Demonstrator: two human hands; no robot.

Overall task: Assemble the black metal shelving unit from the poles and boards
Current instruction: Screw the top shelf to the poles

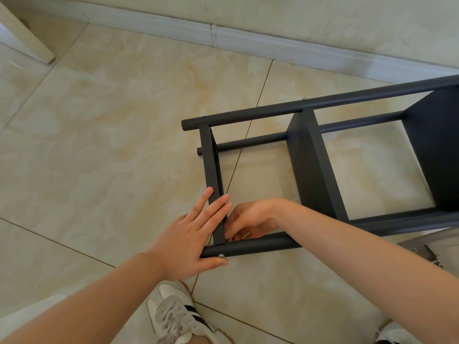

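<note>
The black metal shelving unit (310, 170) lies on its side, right of centre, its boards set between round poles. The left hand (191, 239) presses flat, fingers straight, against the end board (211, 165), with the thumb by a screw (221, 256) in the near pole (260, 244). The right hand (248, 219) curls inside that corner; I cannot tell whether it holds anything. A white sneaker (173, 316) stands below on the beige tile floor (111, 120), and a pale baseboard (248, 40) runs behind.

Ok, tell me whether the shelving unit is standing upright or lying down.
Lying down. The shelving unit has its poles running along the tiled floor, with the boards standing on edge between them.
</note>
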